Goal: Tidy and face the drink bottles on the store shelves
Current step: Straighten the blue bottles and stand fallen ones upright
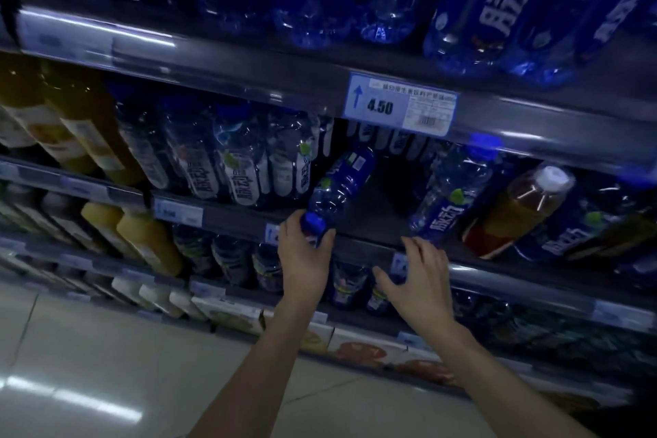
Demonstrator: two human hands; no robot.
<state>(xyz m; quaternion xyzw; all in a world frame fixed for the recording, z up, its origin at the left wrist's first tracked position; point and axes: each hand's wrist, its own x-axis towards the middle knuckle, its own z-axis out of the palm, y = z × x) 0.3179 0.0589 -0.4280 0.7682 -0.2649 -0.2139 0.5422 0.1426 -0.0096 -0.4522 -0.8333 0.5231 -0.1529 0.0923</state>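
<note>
Left hand (305, 252) clenched in a grip on cap end of blue bottle (337, 188), lying tilted in a gap on the middle shelf (369, 245). Right hand (416, 281) spread, grasping nothing, just below upright blue bottle (449, 195). Risk: bottle rolling off the shelf lip, or knocking neighbouring clear-label bottles (245, 167) left of gap. Price tag (400, 105) above. Dim aisle, glossy tiled floor (89, 366) near left.
</note>
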